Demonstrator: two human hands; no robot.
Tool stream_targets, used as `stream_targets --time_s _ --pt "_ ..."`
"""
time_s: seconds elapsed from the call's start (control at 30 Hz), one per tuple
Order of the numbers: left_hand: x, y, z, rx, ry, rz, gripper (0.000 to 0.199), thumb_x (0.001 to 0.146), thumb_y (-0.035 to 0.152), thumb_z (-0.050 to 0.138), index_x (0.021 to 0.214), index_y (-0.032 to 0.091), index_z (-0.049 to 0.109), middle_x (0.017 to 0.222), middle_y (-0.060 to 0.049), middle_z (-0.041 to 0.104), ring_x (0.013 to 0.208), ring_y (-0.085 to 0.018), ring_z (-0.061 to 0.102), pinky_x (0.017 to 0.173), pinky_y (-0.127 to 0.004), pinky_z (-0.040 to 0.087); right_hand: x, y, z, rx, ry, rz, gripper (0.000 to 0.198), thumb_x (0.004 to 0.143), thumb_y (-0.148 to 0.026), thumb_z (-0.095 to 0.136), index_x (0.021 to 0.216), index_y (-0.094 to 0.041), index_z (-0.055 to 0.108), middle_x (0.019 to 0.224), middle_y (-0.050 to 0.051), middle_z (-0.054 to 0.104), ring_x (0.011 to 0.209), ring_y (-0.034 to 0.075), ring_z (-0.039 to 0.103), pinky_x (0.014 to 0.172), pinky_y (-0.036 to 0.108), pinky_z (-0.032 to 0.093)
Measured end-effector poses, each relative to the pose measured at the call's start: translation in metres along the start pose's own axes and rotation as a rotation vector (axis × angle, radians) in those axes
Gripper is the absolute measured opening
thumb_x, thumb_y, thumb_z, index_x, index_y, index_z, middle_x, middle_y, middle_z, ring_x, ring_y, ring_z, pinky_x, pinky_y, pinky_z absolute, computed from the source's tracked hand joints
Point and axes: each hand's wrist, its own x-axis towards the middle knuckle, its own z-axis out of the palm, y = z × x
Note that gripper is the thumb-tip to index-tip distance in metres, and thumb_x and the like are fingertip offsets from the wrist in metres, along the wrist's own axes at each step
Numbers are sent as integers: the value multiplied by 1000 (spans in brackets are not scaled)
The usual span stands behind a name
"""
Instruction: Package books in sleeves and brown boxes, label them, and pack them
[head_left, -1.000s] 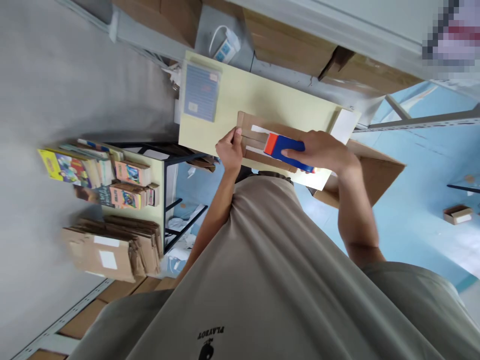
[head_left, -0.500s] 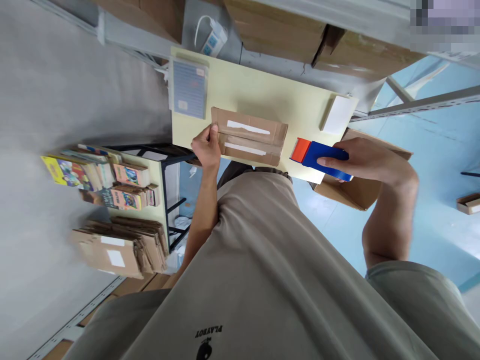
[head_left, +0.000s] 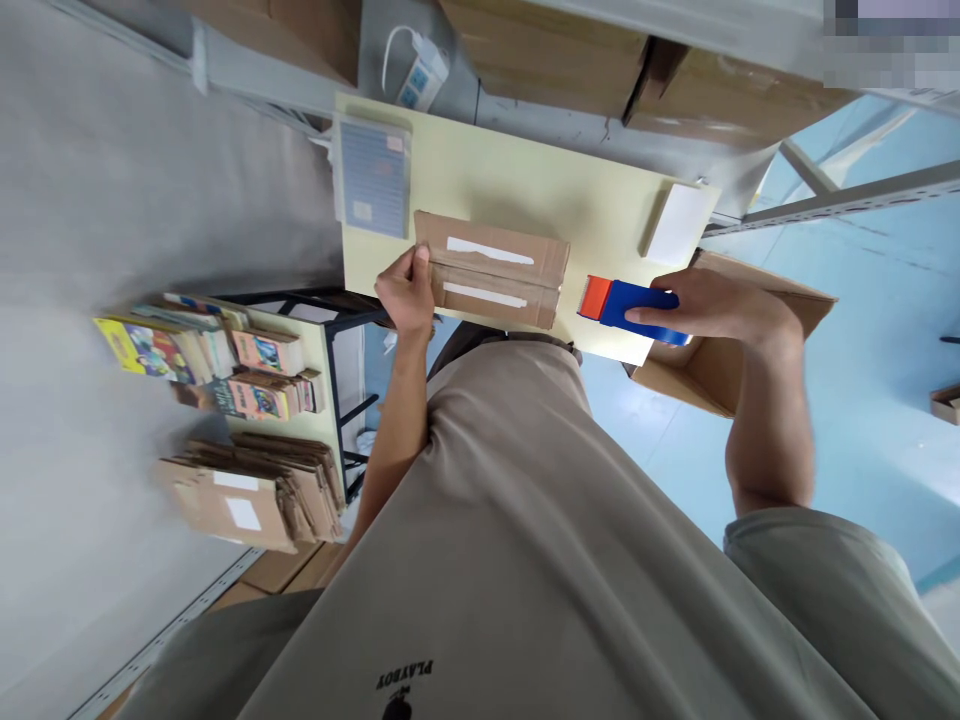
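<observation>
A flat brown cardboard box (head_left: pixel 480 270) with two torn white strips along its top lies at the near edge of the pale yellow table (head_left: pixel 517 170). My left hand (head_left: pixel 406 288) pinches its left end, thumb on top and fingers curled below. In my right hand (head_left: pixel 694 305) is a blue tape dispenser (head_left: pixel 630 305) with an orange front end. It is held just right of the box, apart from it, its orange end towards the box. The palm hides the rear of the dispenser.
A clear plastic folder (head_left: pixel 373 177) lies at the table's left end, a white box (head_left: pixel 675 222) at its right. An open carton (head_left: pixel 705 370) stands below the right end. Books (head_left: pixel 262 350) and flattened cartons (head_left: pixel 247 490) occupy a side table. Behind are a power strip (head_left: pixel 422 82) and large cartons (head_left: pixel 555 55).
My right hand has moved slightly left with the tape dispenser, nearer the box. My left hand still grips the box's left end. The whole view has shifted a little.
</observation>
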Motion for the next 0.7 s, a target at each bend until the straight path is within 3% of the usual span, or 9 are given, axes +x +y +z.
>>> stream_targets --time_s 0.17,0.37,0.5,0.57,0.63,0.7 --pt "-2 9 -2 7 -18 -25 59 114 43 75 67 26 43 66 3 31 76 -19 54 70 -30 46 4 -20 16 -79 76 96 53 112 -74 64 97 -24 74 88 11 78 85 31 73 77 42 48" --pt "-7 13 -3 74 -3 -14 54 115 39 67 68 26 44 63 3 34 74 -18 52 75 -31 46 11 -61 50 -202 256 198 51 114 -66 67 122 -18 80 109 22 84 104 42 80 83 44 53" --pt "-8 8 -2 69 -14 -33 52 116 50 67 71 25 55 65 1 50 81 -20 63 79 -30 51 23 -83 70 -274 313 262 42 118 -49 65 131 -13 80 114 28 85 108 44 82 86 46 54" --pt "-7 1 -3 48 -34 -30 51 116 60 65 80 24 66 74 -3 67 92 -24 73 89 -32 58 27 -88 77 -278 297 295 38 119 -41 61 132 -10 80 117 30 85 108 44 83 85 46 55" --pt "-5 -9 -4 13 -71 -28 52 116 70 63 100 23 79 97 -10 83 109 -29 80 104 -38 63 26 -88 80 -256 322 315 41 120 -41 59 134 -9 79 119 32 86 109 45 83 85 46 56" --pt "0 -18 -7 -7 -112 -42 62 115 78 62 127 21 82 125 -18 88 126 -34 82 117 -46 64 19 -86 80 -216 381 340 45 120 -44 57 137 -7 77 118 32 86 110 45 83 87 47 57"
